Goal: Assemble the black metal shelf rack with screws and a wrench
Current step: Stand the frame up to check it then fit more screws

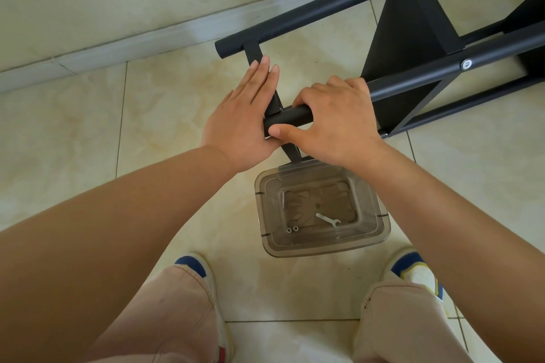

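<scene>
Lying sideways, black rack (pixel 413 26): right grip (pixel 336 121) curled round its tube, left grip (pixel 247 115) flat against crossbar.

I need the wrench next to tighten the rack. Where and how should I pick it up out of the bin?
Take the small silver wrench by its plain handle end, toward the middle of the clear plastic bin, pinching from straight above. It lies flat on the bin's floor, and the walls probably block a sideways reach.
</scene>
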